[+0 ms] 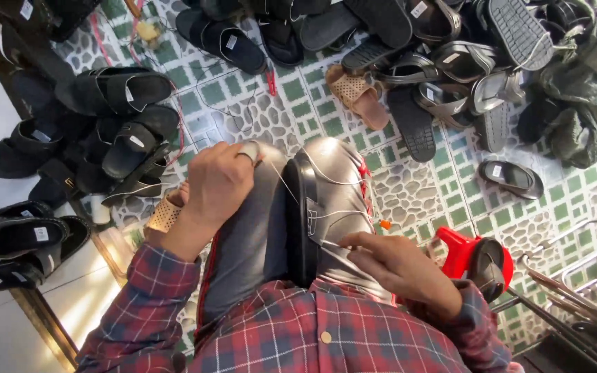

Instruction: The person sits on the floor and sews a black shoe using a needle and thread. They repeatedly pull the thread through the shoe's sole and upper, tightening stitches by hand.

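A black sandal [303, 217] is held wedged between the knees, its long axis running away from the body. Against the sandal's near end the right hand [399, 266] is pressed, its grip pinched shut on a white thread [333, 181]. Beyond the sandal's far side the left hand [217, 181] is raised, its grip closed on the thread's other end, pulled taut. Around the sandal, heaps of dark sandals [115, 110] lie on the tiled floor [409, 190]; no containers are seen.
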